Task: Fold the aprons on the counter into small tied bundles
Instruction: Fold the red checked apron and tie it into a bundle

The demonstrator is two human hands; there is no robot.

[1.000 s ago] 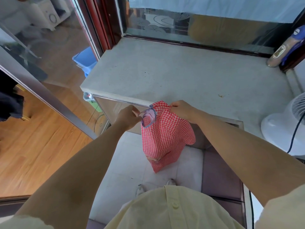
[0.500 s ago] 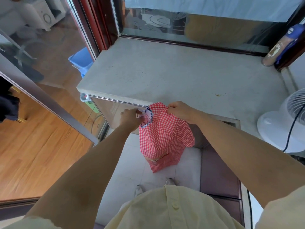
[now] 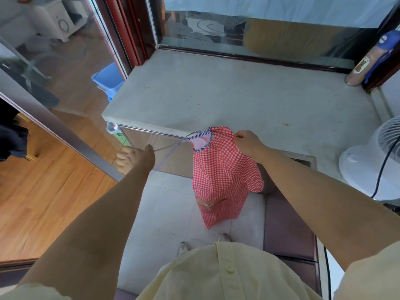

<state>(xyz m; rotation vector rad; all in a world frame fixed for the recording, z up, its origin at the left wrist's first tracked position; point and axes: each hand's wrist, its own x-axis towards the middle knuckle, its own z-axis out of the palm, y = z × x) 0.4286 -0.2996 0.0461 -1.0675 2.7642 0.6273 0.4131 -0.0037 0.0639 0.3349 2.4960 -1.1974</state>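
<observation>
Just off the front edge of the desk (image 3: pixel 216 94), red-checked apron (image 3: pixel 220 174) hangs with long axis vertical, neck end up, hem toward the floor (image 3: pixel 173 202). Right hand (image 3: pixel 247 142) pinches its top corner; left hand (image 3: pixel 135 158), fingers curled, holds the striped tie (image 3: pixel 173 146) drawn taut sideways to the left. Hands well apart.

The left hand (image 3: pixel 135 158) has pulled the apron's strap (image 3: pixel 171 146) out leftward.
</observation>
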